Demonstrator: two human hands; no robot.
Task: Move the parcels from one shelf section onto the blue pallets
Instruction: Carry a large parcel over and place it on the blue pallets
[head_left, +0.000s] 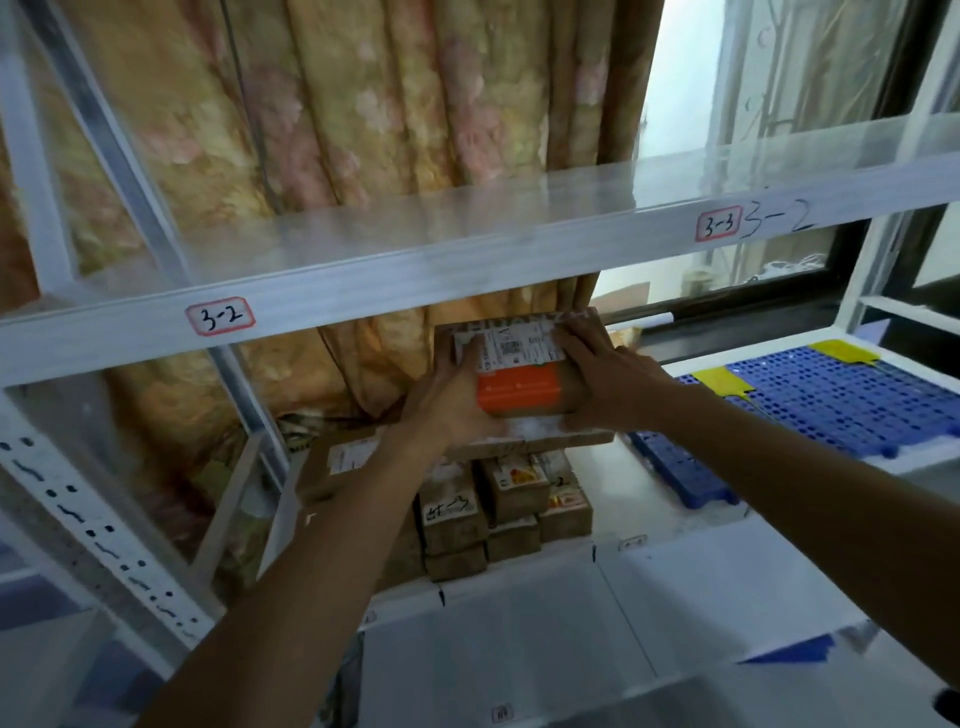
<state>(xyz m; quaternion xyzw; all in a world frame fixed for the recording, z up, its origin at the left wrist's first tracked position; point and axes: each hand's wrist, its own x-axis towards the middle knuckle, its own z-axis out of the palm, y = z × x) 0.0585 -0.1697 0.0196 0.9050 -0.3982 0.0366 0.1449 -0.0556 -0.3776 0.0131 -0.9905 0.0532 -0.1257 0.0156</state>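
In the middle of the frame, both hands are gripping one parcel (519, 387), a brown box with a white label on top and an orange band across its front. The left hand (452, 395) is curling round its left end, with the thumb lying over the label. The right hand (597, 374) is clasping its right end, fingers spread over the top corner. The parcel is sitting just under the shelf beam (363, 291) marked 3-2, directly above a flat box (550, 440); whether it is resting on that box or already raised is not clear. Lower in the frame, a stack of small parcels (498, 512) is waiting on the shelf.

This looks like the pick-up step, with one parcel being taken from the shelf section. The blue pallets (841, 400) are lying at the right of the frame, well apart from the parcel and showing bare surface. The next move probably calls for drawing the parcel out from under the beam, carrying it rightward, and setting it flat on the pallets.
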